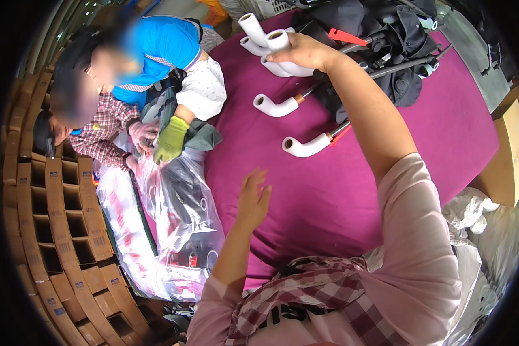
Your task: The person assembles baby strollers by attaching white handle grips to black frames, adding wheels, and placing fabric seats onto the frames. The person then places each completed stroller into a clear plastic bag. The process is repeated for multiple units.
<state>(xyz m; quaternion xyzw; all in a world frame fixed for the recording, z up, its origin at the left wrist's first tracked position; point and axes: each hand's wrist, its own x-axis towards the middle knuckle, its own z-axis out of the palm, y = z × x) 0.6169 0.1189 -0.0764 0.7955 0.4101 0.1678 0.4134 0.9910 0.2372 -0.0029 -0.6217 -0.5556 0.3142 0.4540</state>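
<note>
My right hand (305, 53) reaches to the far side of the purple-covered table (340, 207). Its fingers are closed on a bunch of black umbrellas by their white-wrapped curved handles (251, 25). Two more white-wrapped handles lie nearer on the cloth: one (275, 106) with a brown collar on its shaft, the other (307, 146) with a red piece by its shaft. Folded black umbrella fabric (398, 86) is heaped to the right of them, with a red strip (348, 38) on top. My left hand (254, 197) is raised over the near left of the table, fingers spread, holding nothing.
At the left, co-workers' gloved hands (172, 139) handle clear plastic bags (184, 213) with dark contents. Stacked cardboard boxes (63, 219) line the far left. A metal-edged surface (473, 55) and a cardboard box (504, 153) stand at the right, with white plastic sacks (470, 210) below.
</note>
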